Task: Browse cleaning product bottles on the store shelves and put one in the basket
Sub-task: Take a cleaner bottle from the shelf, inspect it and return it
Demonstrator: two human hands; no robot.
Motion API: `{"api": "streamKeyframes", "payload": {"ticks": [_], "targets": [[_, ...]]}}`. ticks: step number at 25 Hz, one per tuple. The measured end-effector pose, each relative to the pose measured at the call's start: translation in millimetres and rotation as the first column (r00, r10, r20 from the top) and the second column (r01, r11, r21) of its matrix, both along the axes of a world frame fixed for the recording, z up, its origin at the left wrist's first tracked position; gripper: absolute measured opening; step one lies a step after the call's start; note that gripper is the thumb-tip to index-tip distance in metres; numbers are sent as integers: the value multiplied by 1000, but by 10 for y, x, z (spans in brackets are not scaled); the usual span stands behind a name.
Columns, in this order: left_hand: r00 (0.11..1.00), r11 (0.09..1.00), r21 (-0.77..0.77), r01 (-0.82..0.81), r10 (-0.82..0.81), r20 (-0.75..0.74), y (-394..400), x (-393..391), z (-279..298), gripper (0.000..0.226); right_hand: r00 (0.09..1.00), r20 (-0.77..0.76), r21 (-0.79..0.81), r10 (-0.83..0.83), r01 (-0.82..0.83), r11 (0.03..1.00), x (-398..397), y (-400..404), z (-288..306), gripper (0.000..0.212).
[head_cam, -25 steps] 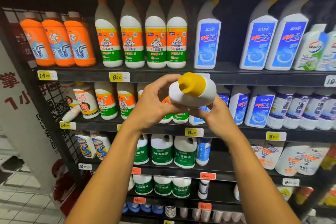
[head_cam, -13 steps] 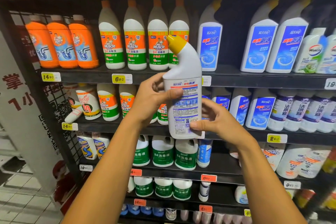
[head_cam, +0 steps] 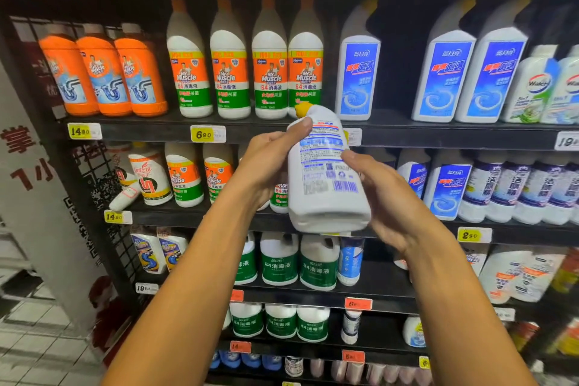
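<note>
A white cleaner bottle (head_cam: 322,175) with a yellow angled cap is held in front of the shelves, its back label with a barcode facing me and its base tipped toward me. My left hand (head_cam: 269,160) grips its upper left side, thumb across the shoulder. My right hand (head_cam: 376,194) holds its lower right side, fingers curled round the edge. No basket is in view.
Dark store shelves (head_cam: 407,131) carry rows of bottles: orange drain cleaners (head_cam: 103,72), white Mr Muscle bottles (head_cam: 250,72), blue-labelled toilet cleaners (head_cam: 470,78), green-labelled jugs (head_cam: 297,263). Price tags line the shelf edges. A white pillar (head_cam: 28,197) stands at the left over tiled floor.
The bottle went from cap pointing at me, to upright, to now tipped with its base toward me and cap pointing away. Both hands kept hold and shifted along it.
</note>
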State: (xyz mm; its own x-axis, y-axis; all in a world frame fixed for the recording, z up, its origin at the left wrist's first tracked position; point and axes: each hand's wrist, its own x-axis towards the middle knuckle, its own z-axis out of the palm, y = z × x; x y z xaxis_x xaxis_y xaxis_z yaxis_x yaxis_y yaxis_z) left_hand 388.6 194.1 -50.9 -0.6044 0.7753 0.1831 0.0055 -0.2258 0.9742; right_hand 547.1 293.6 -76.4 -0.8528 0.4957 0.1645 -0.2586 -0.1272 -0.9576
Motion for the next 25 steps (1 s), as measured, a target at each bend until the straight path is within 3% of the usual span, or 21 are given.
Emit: {"api": "streamKeyframes", "payload": {"ticks": [3, 9, 13, 17, 25], "targets": [[998, 999, -37, -7, 10, 65, 50, 26, 77, 32, 1000, -10, -65, -15, 14, 998, -18, -51, 146, 36], [997, 999, -35, 12, -9, 77, 82, 26, 167, 30, 999, -24, -99, -43, 41, 994, -25, -92, 254, 44], [997, 1000, 11, 18, -19, 80, 84, -2, 165, 26, 999, -28, -88, -29, 26, 996, -37, -67, 209, 35], [998, 998, 55, 4, -1, -62, 68, -43, 159, 28, 999, -9, -25, -49, 49, 998, -68, -27, 100, 25], [971, 973, 215, 84, -32, -237, -47, -77, 179, 34, 1000, -8, 130, -23, 24, 991, -83, 39, -1, 48]]}}
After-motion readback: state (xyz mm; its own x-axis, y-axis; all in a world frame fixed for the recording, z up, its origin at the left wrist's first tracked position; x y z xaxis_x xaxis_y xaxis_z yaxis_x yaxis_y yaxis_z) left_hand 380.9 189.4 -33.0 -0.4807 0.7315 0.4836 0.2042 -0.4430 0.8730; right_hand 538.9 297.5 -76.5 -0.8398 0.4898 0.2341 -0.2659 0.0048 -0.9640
